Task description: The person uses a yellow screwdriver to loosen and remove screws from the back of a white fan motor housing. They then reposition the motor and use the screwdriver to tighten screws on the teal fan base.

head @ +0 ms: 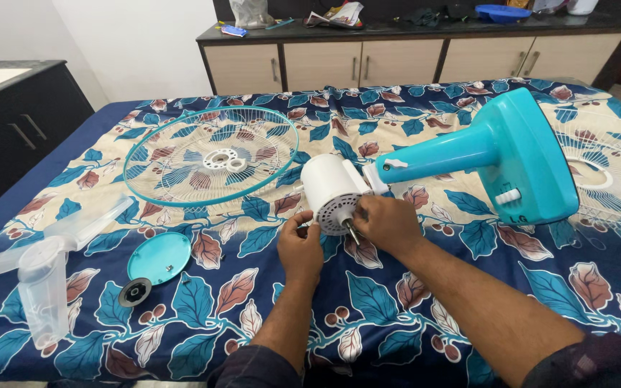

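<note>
— What are your hands doing?
— Your right hand (389, 224) is closed around the metal shaft on the white fan motor (333, 192). Your left hand (300, 248) pinches at the motor's face, so it stays put.
— Where is the motor?
— In the middle of the bed (368, 316), lying sideways so its front faces you. The teal stand (519, 154) reaches toward the right edge. The round grill (210, 154) and clear blades (44, 262) wait on the left, out of your way.

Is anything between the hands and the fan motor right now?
Nothing visible. Both hands are already at the motor: the right hand rests on its vented face beside the shaft, and the left hand touches its lower edge. The grille, cap and blades lie off to the left.
</note>
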